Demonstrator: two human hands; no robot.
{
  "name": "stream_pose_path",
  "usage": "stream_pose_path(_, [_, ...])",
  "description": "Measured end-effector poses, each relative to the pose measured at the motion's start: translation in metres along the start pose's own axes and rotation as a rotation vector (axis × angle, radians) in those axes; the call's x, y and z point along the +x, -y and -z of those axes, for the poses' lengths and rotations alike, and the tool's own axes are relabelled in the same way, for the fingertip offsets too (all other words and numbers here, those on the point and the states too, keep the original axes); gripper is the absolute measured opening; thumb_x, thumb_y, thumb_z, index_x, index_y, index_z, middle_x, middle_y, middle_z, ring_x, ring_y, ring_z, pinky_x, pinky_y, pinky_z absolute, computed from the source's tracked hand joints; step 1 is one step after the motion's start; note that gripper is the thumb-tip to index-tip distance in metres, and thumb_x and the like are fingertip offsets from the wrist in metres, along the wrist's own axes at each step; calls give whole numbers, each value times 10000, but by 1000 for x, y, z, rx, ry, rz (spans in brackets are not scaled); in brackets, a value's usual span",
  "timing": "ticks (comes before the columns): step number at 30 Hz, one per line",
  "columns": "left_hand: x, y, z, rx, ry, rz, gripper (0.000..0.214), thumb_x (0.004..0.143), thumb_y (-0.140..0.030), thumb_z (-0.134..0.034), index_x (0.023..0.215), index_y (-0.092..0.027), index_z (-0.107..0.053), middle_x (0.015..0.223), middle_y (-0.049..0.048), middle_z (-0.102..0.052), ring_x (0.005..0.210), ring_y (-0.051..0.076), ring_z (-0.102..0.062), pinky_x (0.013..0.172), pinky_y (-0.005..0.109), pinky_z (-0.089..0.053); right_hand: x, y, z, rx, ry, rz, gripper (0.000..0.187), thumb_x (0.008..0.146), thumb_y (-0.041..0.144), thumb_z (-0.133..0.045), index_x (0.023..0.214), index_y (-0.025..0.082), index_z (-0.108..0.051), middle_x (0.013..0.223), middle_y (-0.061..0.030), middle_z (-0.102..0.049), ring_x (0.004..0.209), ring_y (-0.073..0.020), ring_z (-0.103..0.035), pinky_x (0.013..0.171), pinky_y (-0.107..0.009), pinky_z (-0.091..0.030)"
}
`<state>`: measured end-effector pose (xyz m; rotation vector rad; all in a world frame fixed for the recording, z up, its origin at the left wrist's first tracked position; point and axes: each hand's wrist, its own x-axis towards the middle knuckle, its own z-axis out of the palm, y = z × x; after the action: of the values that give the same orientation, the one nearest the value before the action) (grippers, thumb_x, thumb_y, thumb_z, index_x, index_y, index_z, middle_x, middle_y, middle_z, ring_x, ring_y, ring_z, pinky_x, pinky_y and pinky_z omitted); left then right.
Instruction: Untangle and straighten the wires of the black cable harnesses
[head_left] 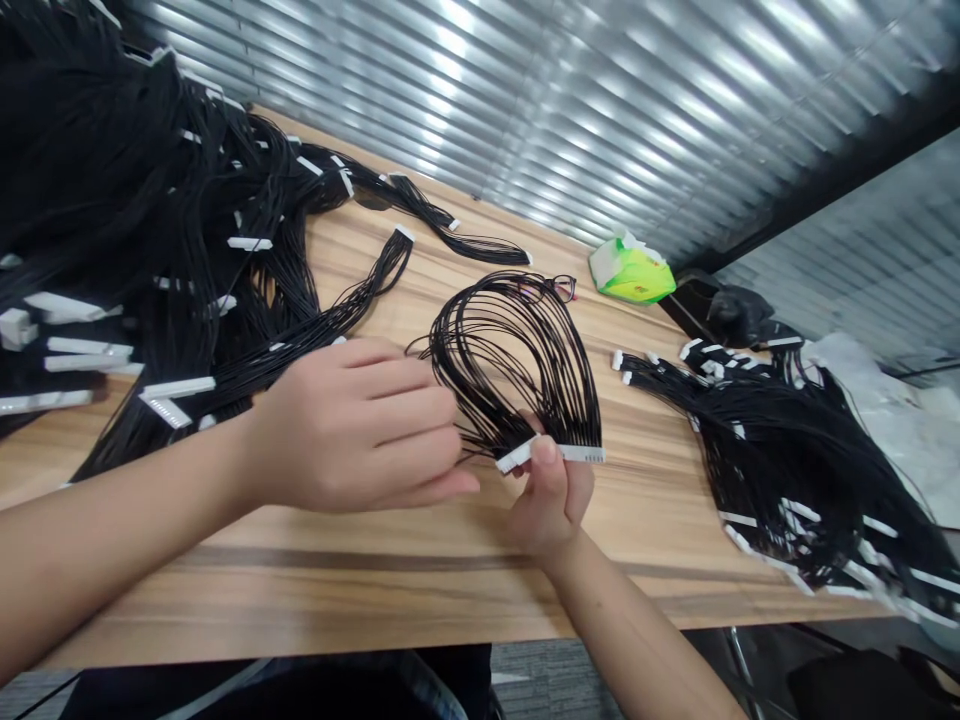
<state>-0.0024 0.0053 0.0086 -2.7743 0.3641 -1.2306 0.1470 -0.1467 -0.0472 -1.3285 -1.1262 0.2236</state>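
Note:
A black wire harness [517,350] is bent into a loop above the wooden table [375,580], its two white connectors [559,453] side by side at the bottom. My right hand [551,500] pinches those connectors from below, thumb on top. My left hand [360,425] lies to the left of the loop, its fingers held together and touching the wires near the connectors; whether it grips any wire I cannot tell.
A big heap of black harnesses with white connectors [127,250] covers the left of the table. A second pile [795,450] lies at the right edge. A green tissue pack [630,270] and glasses [559,288] sit near the back, against a corrugated metal wall.

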Motion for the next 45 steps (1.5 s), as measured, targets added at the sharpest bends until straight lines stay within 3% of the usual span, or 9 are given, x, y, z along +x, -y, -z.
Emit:
stream_pose_path(8, [-10,-27,7,-310,69,-139,429,962,-393,-562,575,-222,-492,508,-37,-329,501,139,-304,482,375,-241,-2,-6,1,104,3,29,308,1004,325,-443,746,225,-579,631,3,-545,527,-139,-501,459,-273,-399])
stream_pose_path(12, [-6,-23,-1,-297,39,42,354,1023,-280,-333,734,-216,-528,548,-37,-488,506,123,-411,491,338,-282,-2,-5,3,168,12,17,240,1011,310,-429,848,244,-591,648,15,-555,512,-135,-505,435,-254,-395])
stream_pose_path(16, [2,-10,-2,-224,73,394,188,975,-224,-451,1067,-215,-615,546,-108,-560,453,40,-496,471,207,-345,-4,-5,6,27,42,61,297,999,350,-446,780,241,-615,643,0,-564,559,-166,-550,533,-298,-470])
stream_pose_path(20, [4,-5,0,-114,78,420,212,994,-374,-532,1031,-245,-696,516,-106,-573,432,43,-508,452,210,-332,-4,-3,7,-30,93,126,263,977,324,-484,793,248,-657,629,4,-568,566,-178,-564,600,-317,-501])
stream_pose_path(25, [2,-3,-1,-289,158,459,186,992,-409,-557,1021,-309,-711,652,-111,-686,504,28,-574,490,189,-376,-3,-1,5,-40,171,147,263,977,323,-463,828,248,-667,665,-12,-601,609,-197,-596,620,-337,-519])
stream_pose_path(29, [3,-4,-2,-159,72,404,191,982,-384,-567,1074,-277,-695,568,-115,-629,454,45,-538,470,219,-383,-5,-3,5,-50,128,109,293,988,362,-455,785,255,-638,643,-7,-578,590,-191,-581,583,-327,-503])
stream_pose_path(32, [3,-7,-2,-83,-19,232,117,928,-286,-649,1025,-236,-691,608,-110,-674,509,56,-590,520,228,-429,-4,-3,6,13,94,83,320,1000,353,-431,752,254,-607,628,3,-550,562,-176,-554,565,-317,-481])
stream_pose_path(39, [-6,-11,-9,-100,-40,101,186,933,-175,-634,1107,-180,-698,825,-48,-770,671,62,-659,612,248,-424,-2,-1,5,71,0,96,202,999,338,-457,938,269,-637,744,-2,-603,640,-182,-589,614,-330,-505])
stream_pose_path(45, [-13,-10,-10,-65,-36,32,297,959,-113,-525,1199,-201,-674,708,-75,-697,619,80,-582,584,280,-374,-6,-2,5,92,15,96,181,995,307,-475,959,269,-649,752,0,-603,685,-179,-608,677,-331,-521])
